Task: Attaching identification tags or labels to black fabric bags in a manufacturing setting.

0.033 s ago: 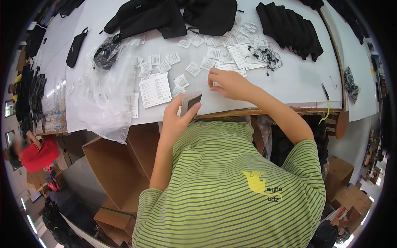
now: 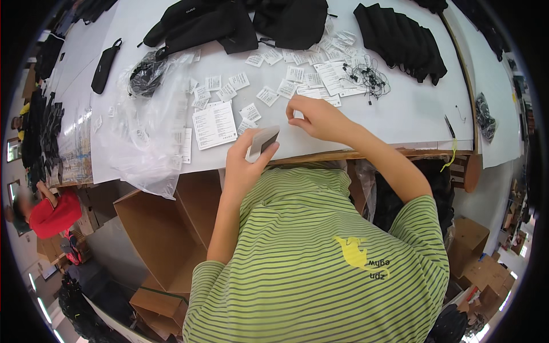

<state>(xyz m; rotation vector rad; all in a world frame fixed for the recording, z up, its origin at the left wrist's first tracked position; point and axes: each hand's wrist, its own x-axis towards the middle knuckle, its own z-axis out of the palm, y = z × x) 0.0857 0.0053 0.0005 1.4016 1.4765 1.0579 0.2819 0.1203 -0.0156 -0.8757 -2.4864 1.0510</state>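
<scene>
My left hand point(image 2: 246, 157) is closed around a small stack of cards point(image 2: 264, 141), pale along one side and dark grey on the face by my thumb. It is above the table's near edge. To its right, my right hand point(image 2: 317, 117) hovers over the white tabletop with thumb and fingers curled together. Whatever they may pinch is too small or hidden to make out. Small white printed labels point(image 2: 267, 95) lie scattered beyond both hands. A larger printed white sheet point(image 2: 214, 124) rests left of them, and more printed sheets point(image 2: 330, 78) lie beyond my right hand.
Black fabric pouches point(image 2: 400, 43) lie in an overlapping row at the far right, near tangled black cords point(image 2: 369, 79). Clear plastic bags point(image 2: 151, 126) cover the left side. A pointed tool point(image 2: 450, 127) lies at right. Open cardboard boxes point(image 2: 163, 228) stand below the table edge.
The card stack in my left hand has tilted slightly, showing more of its pale side. My right hand has shifted only a little.
</scene>
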